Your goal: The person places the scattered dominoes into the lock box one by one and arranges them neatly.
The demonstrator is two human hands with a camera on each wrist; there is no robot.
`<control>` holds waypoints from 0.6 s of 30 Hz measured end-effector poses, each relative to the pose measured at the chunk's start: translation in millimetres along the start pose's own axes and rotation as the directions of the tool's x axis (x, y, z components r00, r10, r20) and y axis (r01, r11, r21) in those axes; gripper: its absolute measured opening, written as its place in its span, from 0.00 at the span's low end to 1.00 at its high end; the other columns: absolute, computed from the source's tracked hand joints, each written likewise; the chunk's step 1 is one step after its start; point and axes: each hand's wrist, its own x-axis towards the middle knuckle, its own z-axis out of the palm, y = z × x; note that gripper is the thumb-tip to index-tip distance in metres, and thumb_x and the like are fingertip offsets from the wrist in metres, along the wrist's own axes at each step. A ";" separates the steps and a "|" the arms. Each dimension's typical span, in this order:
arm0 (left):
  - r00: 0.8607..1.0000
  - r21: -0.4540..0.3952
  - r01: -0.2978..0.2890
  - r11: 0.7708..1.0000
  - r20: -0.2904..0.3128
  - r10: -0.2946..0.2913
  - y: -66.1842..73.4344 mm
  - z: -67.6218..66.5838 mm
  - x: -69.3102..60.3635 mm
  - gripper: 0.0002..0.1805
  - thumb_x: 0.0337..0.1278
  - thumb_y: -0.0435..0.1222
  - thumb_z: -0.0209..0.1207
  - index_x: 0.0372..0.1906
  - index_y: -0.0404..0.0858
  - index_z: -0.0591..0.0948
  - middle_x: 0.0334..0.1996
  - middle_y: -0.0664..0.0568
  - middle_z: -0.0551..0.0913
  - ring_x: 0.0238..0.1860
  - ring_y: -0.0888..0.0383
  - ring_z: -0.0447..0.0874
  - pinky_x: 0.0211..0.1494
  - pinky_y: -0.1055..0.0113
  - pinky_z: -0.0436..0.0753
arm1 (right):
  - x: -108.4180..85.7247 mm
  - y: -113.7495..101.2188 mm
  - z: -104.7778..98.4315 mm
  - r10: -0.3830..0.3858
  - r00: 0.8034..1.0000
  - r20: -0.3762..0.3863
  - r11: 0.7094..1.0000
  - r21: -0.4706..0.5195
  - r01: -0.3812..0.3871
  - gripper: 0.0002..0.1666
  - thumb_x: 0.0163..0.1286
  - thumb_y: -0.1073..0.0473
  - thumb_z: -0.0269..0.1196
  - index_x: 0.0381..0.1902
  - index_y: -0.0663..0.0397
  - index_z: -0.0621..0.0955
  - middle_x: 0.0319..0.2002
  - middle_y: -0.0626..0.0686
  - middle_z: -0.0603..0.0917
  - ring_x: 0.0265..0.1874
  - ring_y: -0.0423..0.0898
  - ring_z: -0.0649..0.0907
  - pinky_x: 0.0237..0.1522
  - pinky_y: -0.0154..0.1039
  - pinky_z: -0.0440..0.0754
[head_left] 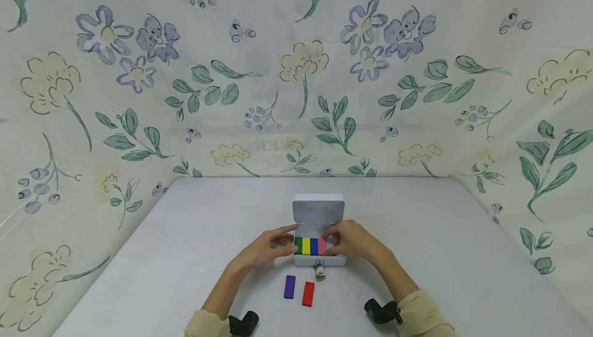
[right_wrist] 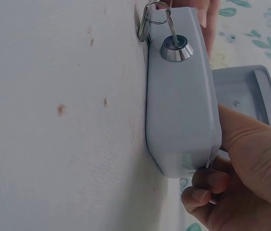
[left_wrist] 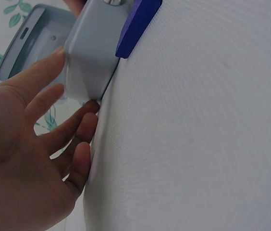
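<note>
A small light grey metal box (head_left: 301, 261) stands on the table with its lid (head_left: 318, 209) raised. Inside, a green block (head_left: 298, 246), a yellow block (head_left: 306, 246), a blue block (head_left: 314, 246) and a pink block (head_left: 321, 246) stand side by side. My left hand (head_left: 265, 247) is at the box's left side, fingers spread and thumb over the rim by the green block. With curled fingers my right hand (head_left: 354, 239) reaches over the right rim, and its thumb and index finger pinch the pink block. The wrist views hide the box's inside.
On the table (head_left: 185, 275), a purple block (head_left: 289, 286) and a red block (head_left: 308, 294) lie in front of the box. A key with a ring (right_wrist: 157, 19) sits in the box's front lock (right_wrist: 176, 48). Flowered cloth (head_left: 301, 95) hangs behind the table.
</note>
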 end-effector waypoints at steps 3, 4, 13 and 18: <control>1.000 0.001 -0.001 1.000 -0.002 0.001 -0.6 0.7 0.0 0.34 0.62 0.49 0.62 0.71 0.47 0.69 0.59 0.44 0.80 0.58 0.49 0.75 0.63 0.43 0.72 | 0.0 0.1 -0.8 0.006 1.000 -0.004 1.000 -0.005 -0.006 0.20 0.53 0.58 0.76 0.45 0.58 0.87 0.22 0.46 0.78 0.25 0.39 0.73 0.27 0.29 0.70; 1.000 0.002 -0.002 1.000 -0.001 0.002 -0.9 0.9 0.0 0.34 0.62 0.49 0.62 0.71 0.47 0.69 0.59 0.44 0.80 0.58 0.49 0.75 0.63 0.43 0.72 | 0.0 0.2 -1.0 0.009 1.000 -0.006 1.000 -0.007 -0.009 0.21 0.53 0.58 0.76 0.46 0.58 0.87 0.23 0.46 0.78 0.25 0.39 0.73 0.27 0.29 0.70; 1.000 0.004 -0.010 1.000 0.002 0.010 -0.5 0.3 -0.3 0.34 0.62 0.48 0.62 0.72 0.46 0.68 0.60 0.43 0.79 0.58 0.49 0.75 0.63 0.43 0.72 | -1.8 1.0 -7.3 0.042 0.999 -0.021 0.999 -0.002 -0.042 0.21 0.55 0.57 0.74 0.48 0.57 0.87 0.25 0.45 0.76 0.28 0.40 0.73 0.28 0.30 0.69; 1.000 0.011 -0.007 1.000 -0.002 0.007 1.1 0.5 -0.7 0.34 0.62 0.48 0.62 0.71 0.46 0.69 0.59 0.43 0.80 0.57 0.50 0.75 0.62 0.45 0.72 | -4.6 -2.3 -11.8 0.046 0.999 -0.027 0.999 -0.013 -0.046 0.20 0.57 0.55 0.74 0.47 0.56 0.87 0.25 0.44 0.76 0.28 0.41 0.73 0.28 0.30 0.68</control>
